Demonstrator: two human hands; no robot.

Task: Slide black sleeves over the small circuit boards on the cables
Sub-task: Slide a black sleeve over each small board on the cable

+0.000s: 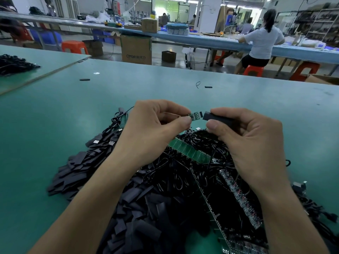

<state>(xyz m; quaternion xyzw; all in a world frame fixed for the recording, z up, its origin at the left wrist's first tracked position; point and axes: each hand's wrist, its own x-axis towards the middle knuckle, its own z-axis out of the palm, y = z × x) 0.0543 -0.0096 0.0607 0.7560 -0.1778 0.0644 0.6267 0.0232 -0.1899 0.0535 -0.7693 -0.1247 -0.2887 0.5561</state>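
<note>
The green worktop of a busy workshop carries my heap. Above it I hold one small circuit board in the air. My left hand pinches its cable end in the fingers, so the free end points right. My right hand pinches a black sleeve, with its open mouth just beside the board, lined up for sliding. Spare sleeves and cables lie below, within easy reach.

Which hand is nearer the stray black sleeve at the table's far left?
Left. The left hand sits right of the stray sleeve, closer to camera; right hand, farther right.
</note>
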